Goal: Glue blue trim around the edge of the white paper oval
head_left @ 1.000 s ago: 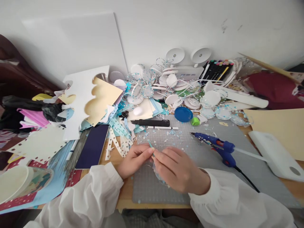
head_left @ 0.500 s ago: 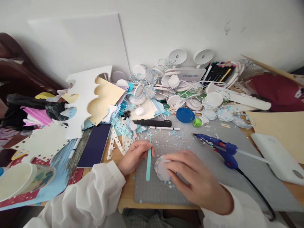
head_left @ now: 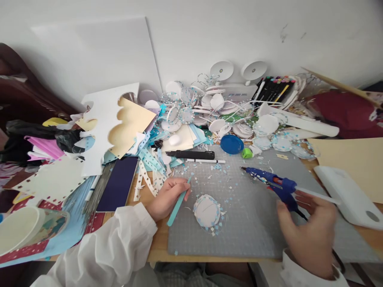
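Note:
My left hand (head_left: 172, 196) is closed on a slim teal stick (head_left: 177, 207), pinched near its upper end and slanting down to the left. To its right a white disc (head_left: 207, 211) lies flat on the grey cutting mat (head_left: 239, 235), its edge ringed with small blue and white star-shaped bits. My right hand (head_left: 311, 225) reaches around the handle of a blue hot glue gun (head_left: 271, 179), thumb and fingers apart on either side. The gun lies on the mat, nozzle to the left, with a white glue stick (head_left: 317, 195) sticking out behind.
A black pen-like tool (head_left: 191, 154), a white pen (head_left: 205, 161), a blue lid (head_left: 231, 144) and a small green sharpener-like piece (head_left: 247, 153) lie behind. Decorated discs (head_left: 266, 125) pile up by the wall. A dark blue box (head_left: 118, 184) and a tub (head_left: 32, 227) stand left; a white device (head_left: 350, 197) right.
My right hand has left the white disc and moved right to the glue gun's handle. The teal stick has tilted, its lower end swinging left.

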### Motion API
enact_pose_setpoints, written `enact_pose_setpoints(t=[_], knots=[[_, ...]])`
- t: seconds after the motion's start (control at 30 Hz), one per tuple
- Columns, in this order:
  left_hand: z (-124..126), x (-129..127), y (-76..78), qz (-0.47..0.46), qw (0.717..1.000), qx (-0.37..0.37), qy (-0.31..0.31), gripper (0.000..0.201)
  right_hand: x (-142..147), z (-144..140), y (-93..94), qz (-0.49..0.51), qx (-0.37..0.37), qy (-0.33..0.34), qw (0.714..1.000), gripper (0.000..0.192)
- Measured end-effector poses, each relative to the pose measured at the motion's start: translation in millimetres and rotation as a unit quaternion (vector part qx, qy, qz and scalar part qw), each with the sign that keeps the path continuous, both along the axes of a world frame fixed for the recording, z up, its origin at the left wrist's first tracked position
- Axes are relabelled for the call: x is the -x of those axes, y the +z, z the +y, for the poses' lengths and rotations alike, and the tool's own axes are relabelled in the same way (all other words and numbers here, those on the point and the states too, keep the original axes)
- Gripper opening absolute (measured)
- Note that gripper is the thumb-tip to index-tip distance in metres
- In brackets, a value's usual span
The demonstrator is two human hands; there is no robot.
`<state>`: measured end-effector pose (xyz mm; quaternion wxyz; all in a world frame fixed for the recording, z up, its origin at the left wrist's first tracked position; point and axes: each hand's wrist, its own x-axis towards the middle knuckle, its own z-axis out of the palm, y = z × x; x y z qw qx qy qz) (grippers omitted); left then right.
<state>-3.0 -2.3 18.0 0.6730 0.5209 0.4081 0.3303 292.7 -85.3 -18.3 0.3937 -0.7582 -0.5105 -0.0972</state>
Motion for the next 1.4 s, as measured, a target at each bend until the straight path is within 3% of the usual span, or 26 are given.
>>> enact_pose_setpoints(t=[0.17, 0.37, 0.53, 0.7, 0.77, 0.87, 1.0, 1.23, 1.4], knots=[[0.2, 0.6, 1.1, 0.025, 0.999, -0.022, -0.001, 0.037, -3.8, 12.8, -12.5, -0.131, 0.067, 0.006, 0.989, 0.036], [-0.3, 2.2, -2.3, 0.026, 0.999, -0.032, -0.012, 0.038, -7.7, 18.7, -19.6, -0.126, 0.117, 0.006, 0.985, 0.032], [-0.4, 3.8, -5.7, 0.043, 0.998, -0.043, -0.018, 0.038, 1.6, 28.9, 5.9, -0.035, 0.108, -0.052, 0.992, 0.031], [0.5, 3.8, -4.0, 0.044, 0.997, -0.054, -0.027, 0.038, 10.8, 39.8, 38.2, 0.039, 0.127, -0.134, 0.982, 0.037], [0.5, 3.9, -3.0, 0.049, 0.997, -0.057, -0.033, 0.039, 15.2, 46.2, 46.4, 0.054, 0.105, -0.112, 0.987, 0.037], [0.0, 4.7, -3.5, 0.066, 0.994, -0.072, -0.043, 0.041, 24.4, 60.5, 51.0, 0.066, 0.071, -0.008, 0.995, 0.033], [-0.7, 5.8, -6.7, 0.065, 0.993, -0.075, -0.06, 0.038, 37.9, 80.0, 40.8, 0.104, 0.062, 0.108, 0.987, 0.03], [0.3, 4.2, -4.6, 0.027, 0.991, -0.089, -0.1, 0.038, 47.5, 79.6, 14.4, 0.153, 0.053, 0.183, 0.97, 0.02], [0.5, 3.7, -2.8, 0.038, 0.987, -0.099, -0.118, 0.039, 49.6, 74.5, 8.5, 0.089, 0.038, 0.208, 0.973, 0.024]])
